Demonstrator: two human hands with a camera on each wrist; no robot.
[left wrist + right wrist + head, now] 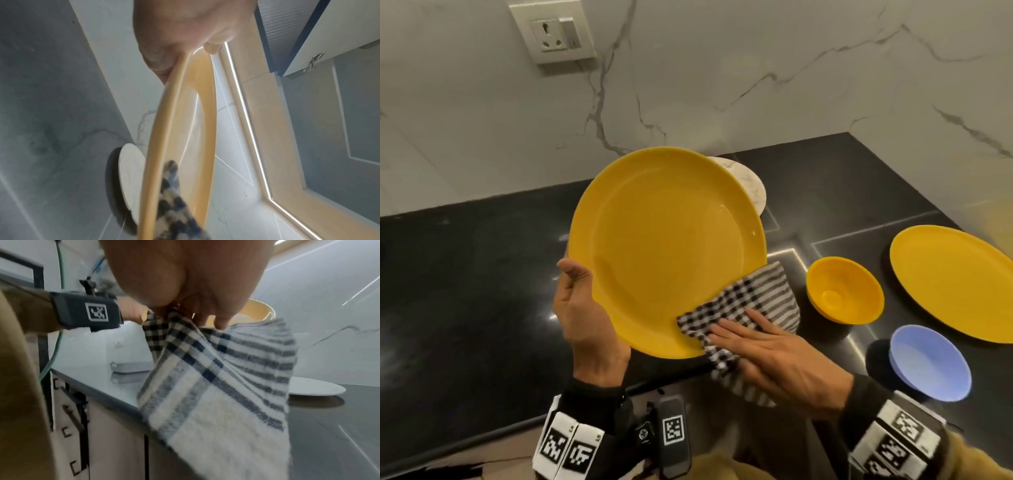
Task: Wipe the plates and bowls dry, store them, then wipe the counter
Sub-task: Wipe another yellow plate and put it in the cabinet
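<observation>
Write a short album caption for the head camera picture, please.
Left hand holds a yellow plate tilted while the right hand wipes its rim with a checked cloth.

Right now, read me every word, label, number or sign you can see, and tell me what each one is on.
No readable text anywhere.
Left wristband tags: black-and-white code squares; tiny marks at their corners are too small to read.
Right wristband tags: code squares only, blurred.
Wall socket, yellow plate, checked cloth: no lettering in view.
</observation>
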